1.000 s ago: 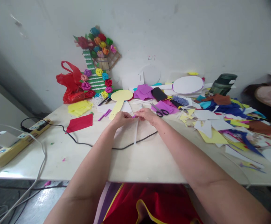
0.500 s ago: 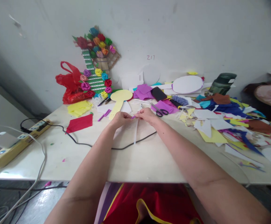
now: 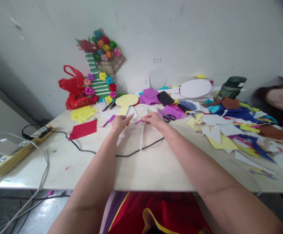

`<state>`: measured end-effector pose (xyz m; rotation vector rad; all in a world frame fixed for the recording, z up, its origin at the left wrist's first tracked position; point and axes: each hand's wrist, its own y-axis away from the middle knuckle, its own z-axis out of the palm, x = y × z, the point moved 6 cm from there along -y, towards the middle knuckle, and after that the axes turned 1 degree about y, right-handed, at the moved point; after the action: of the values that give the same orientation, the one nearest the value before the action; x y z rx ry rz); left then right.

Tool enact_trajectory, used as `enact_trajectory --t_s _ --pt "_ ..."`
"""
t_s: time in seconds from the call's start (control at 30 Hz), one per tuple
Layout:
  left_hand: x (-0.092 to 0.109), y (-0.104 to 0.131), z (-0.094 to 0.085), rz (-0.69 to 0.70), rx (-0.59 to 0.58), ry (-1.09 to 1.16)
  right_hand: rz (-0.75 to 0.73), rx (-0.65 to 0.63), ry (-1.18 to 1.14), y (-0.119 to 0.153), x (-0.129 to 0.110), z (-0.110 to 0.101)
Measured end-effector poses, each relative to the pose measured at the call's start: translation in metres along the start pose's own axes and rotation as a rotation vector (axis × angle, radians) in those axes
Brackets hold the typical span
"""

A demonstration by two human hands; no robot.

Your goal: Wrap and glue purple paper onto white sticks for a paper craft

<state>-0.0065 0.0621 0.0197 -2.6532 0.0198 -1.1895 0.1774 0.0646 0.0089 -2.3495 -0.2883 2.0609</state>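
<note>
Between the fingertips of my right hand [image 3: 153,120] is a small purple roll [image 3: 138,122], its left end sticking out. A narrow white strip [image 3: 141,138] hangs down from the same fingers toward the table. My left hand [image 3: 121,123] is just left of the roll, apart from it, with thumb and fingers spread and nothing visible in them. Behind it lies a pale yellow paper shape [image 3: 126,100] with a round head. Two more purple rolls [image 3: 109,120] rest left of my left hand. Black-handled scissors [image 3: 168,117] lie beyond my right hand on purple paper.
Red paper [image 3: 83,130] and yellow paper [image 3: 83,113] lie at left. A black cable [image 3: 83,149] runs from a power strip [image 3: 19,149] under my arms. Paper scraps [image 3: 231,125] heap at right near a bottle [image 3: 232,87]. A phone [image 3: 165,98] and paper-flower decoration [image 3: 99,71] are at the back.
My left hand has let go of the purple roll, moved slightly left and opened. More of the roll now shows at my right fingertips.
</note>
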Motion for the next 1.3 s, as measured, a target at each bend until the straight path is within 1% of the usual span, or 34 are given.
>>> enact_trajectory --t_s 0.1,0.17,0.27,0.33,0.43,0.53,0.6,0.87,1.0,1.07,1.17,1.3 --pt "-0.002 -0.004 -0.005 0.039 0.104 0.007 -0.006 -0.004 -0.018 0.0 -0.001 0.001" --pt "-0.001 -0.003 -0.007 0.066 0.153 0.059 -0.011 0.002 -0.025 0.0 0.0 0.001" --pt "0.004 0.0 -0.008 0.095 0.173 0.145 -0.004 0.016 -0.035 -0.001 0.002 0.0" --pt "0.008 0.004 -0.005 0.114 0.135 0.16 -0.012 0.022 -0.04 -0.003 0.003 -0.001" --pt "0.014 0.008 0.003 0.127 0.038 0.143 -0.044 0.017 -0.035 -0.005 0.005 -0.001" --pt "0.015 0.01 0.009 0.127 -0.04 0.156 -0.064 0.012 -0.041 -0.006 0.005 -0.001" --pt "0.015 0.01 0.012 0.136 -0.07 0.171 -0.062 0.009 -0.06 -0.005 0.004 -0.001" --pt "0.017 0.01 0.015 0.2 -0.141 0.178 -0.056 0.017 -0.115 -0.002 -0.001 0.0" --pt "0.016 0.01 0.017 0.205 -0.167 0.268 -0.057 0.018 -0.122 -0.002 -0.001 0.0" --pt "0.016 0.01 0.018 0.193 -0.196 0.353 -0.065 0.014 -0.129 -0.002 -0.002 0.001" --pt "0.016 0.011 0.018 0.136 -0.224 0.477 -0.075 0.017 -0.146 -0.003 -0.003 0.001" --pt "0.01 0.009 0.015 0.054 -0.182 0.541 -0.072 0.011 -0.178 -0.003 -0.002 0.0"
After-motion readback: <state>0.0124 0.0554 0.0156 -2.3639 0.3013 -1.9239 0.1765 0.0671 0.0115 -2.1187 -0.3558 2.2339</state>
